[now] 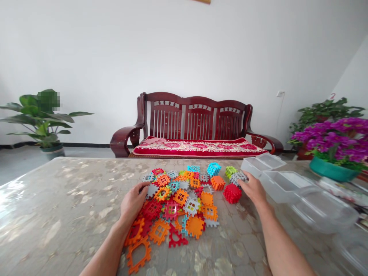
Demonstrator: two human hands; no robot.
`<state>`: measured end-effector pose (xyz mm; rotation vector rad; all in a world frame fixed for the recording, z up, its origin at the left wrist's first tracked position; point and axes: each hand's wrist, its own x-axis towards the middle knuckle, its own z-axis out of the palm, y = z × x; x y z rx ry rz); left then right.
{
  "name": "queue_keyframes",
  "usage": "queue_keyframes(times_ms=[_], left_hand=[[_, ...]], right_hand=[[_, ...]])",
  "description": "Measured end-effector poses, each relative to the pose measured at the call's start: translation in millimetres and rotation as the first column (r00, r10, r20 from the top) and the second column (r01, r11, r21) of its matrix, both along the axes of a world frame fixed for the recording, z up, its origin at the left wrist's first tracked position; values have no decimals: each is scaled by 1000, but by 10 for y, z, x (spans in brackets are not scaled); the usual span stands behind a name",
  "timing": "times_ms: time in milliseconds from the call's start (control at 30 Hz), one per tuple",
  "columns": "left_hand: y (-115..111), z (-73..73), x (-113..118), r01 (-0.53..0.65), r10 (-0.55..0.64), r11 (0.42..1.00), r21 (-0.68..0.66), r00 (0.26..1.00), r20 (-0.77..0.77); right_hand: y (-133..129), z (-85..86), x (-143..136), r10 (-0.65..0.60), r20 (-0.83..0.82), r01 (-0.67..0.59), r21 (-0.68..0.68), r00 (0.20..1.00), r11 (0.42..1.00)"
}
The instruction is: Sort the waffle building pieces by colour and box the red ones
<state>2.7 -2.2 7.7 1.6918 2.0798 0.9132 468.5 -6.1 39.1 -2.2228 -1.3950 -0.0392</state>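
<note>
Grey plastic stack (238, 178), tooth-edged, stands right of the loose tile pile (184, 202) and just left of the nearer right hand (254, 188); that grip is half-curled, fingertips at the stack's edge (firmness of hold cannot be told). Left hand (133, 201) bends over a flat grey tile (151, 190), closure unclear. Red stack (232, 193), orange stack (217, 183) and blue stack (214, 169) stand nearby; transparent boxes (283, 188) occupy the glossy desk's (83, 203) right side.
</note>
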Motion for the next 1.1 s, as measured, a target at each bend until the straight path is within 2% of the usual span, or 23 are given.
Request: queue_keyframes(times_ms=[333,667,833,1100], left_hand=[[-14,17,16,-7,6,999,48,1000,3],[3,-14,-3,-1,1,1000,27,1000,5],[12,-32,-10,-7,7,999,35,1000,7],[-12,3,11,-15,14,999,37,1000,12]], right_hand=[[37,-31,-40,56,-47,-58,-27,997,998],[82,-70,-21,86,-124,-93,-56,989,994],[88,-52,-26,61,-69,-66,-64,996,996],[110,-81,9,110,-44,-111,-42,993,993]])
